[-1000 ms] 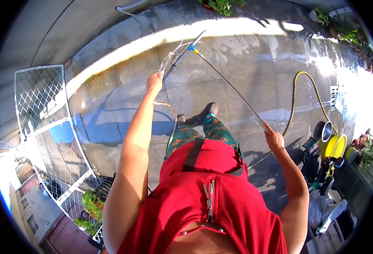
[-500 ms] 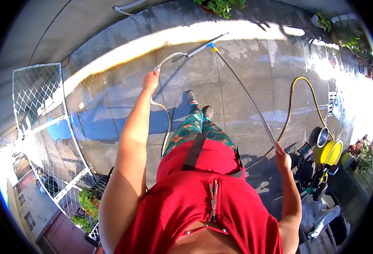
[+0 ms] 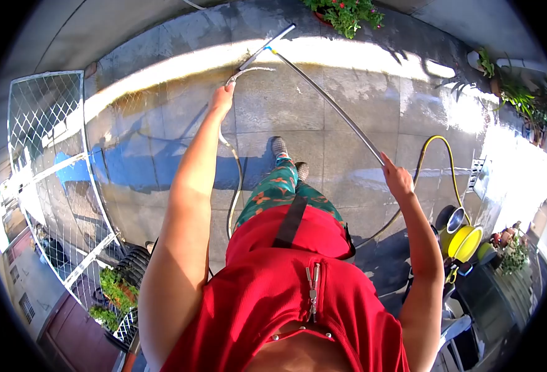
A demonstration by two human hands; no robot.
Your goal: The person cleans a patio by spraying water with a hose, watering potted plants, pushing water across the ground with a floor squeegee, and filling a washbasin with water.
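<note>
My left hand [image 3: 222,96] is closed round the end part of a hose [image 3: 239,170], and water [image 3: 255,69] comes out above the fingers. From there the hose hangs down past my left side. My right hand [image 3: 399,180] grips the long metal pole of a floor squeegee [image 3: 329,99], near its upper end. The pole slants away to the left, to a blue and yellow joint. Its long blade [image 3: 281,36] lies out ahead at a slant, with one end close to my left hand; whether they touch I cannot tell.
Wet paving [image 3: 348,111] spreads around my feet. A white mesh gate [image 3: 47,118] stands at left. At right are a looping yellow hose [image 3: 438,137], a yellow basin [image 3: 466,243], a metal pot [image 3: 454,219] and plants [image 3: 515,96]. A flowering potted plant [image 3: 348,17] sits ahead by the wall.
The squeegee's blade has swung forward and left, turning steeper. My right hand has moved forward and left with the pole. My left hand has shifted slightly left, still on the running hose.
</note>
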